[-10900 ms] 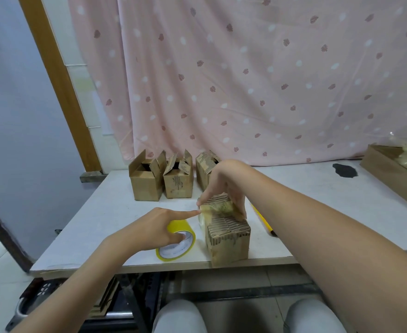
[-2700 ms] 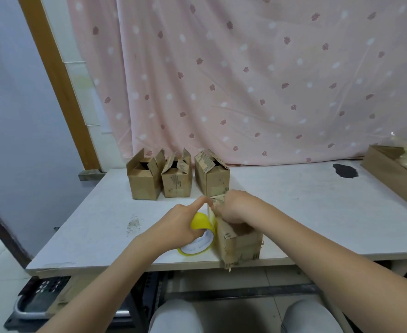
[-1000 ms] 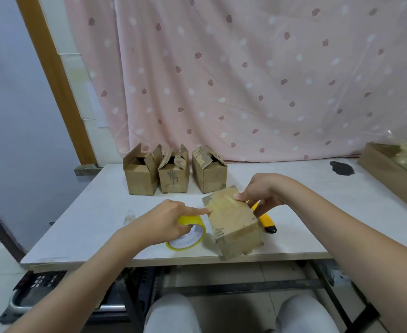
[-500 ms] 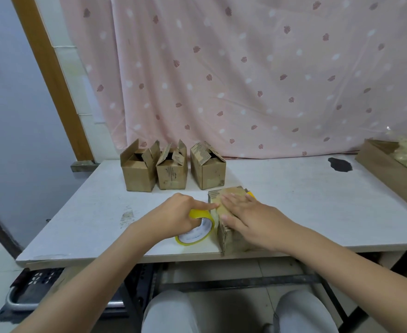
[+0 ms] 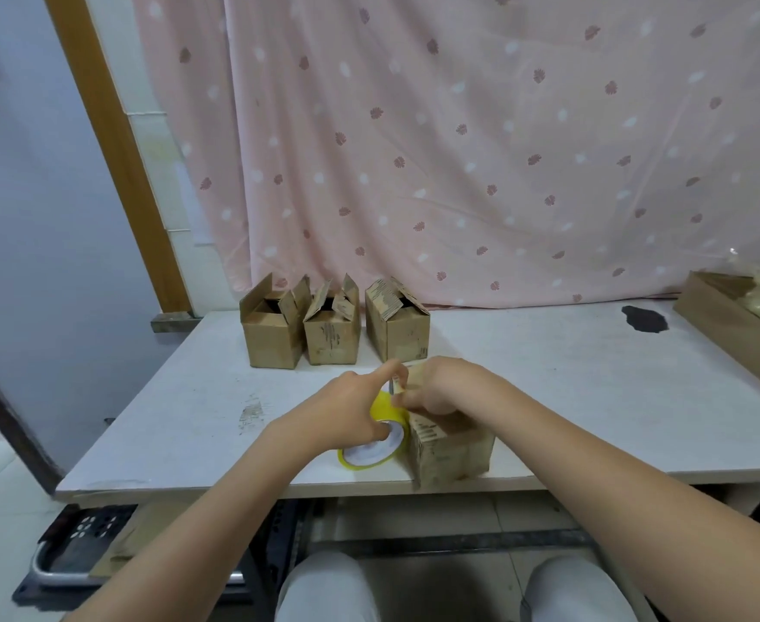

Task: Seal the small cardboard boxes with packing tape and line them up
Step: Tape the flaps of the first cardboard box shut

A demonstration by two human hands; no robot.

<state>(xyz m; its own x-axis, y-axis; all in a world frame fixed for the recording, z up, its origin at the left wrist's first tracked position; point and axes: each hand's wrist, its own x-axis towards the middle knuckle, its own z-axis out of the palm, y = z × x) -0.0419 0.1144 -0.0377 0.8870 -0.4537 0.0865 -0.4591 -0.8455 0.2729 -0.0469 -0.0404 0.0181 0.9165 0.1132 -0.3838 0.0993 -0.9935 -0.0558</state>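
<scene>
Left hand [image 5: 347,415] grips the yellow tape roll [image 5: 376,442]; right hand [image 5: 441,388], fingers curled, pinches tape on the cardboard box [image 5: 452,446].

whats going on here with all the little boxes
A person sits at a white table taping small cardboard boxes. Their left hand grips a yellow tape roll standing beside the box at the front edge, while the right hand rests on top of that box, fingers curled at the tape's end. Three more boxes stand in a row at the back with their flaps up, not yet sealed.
</scene>
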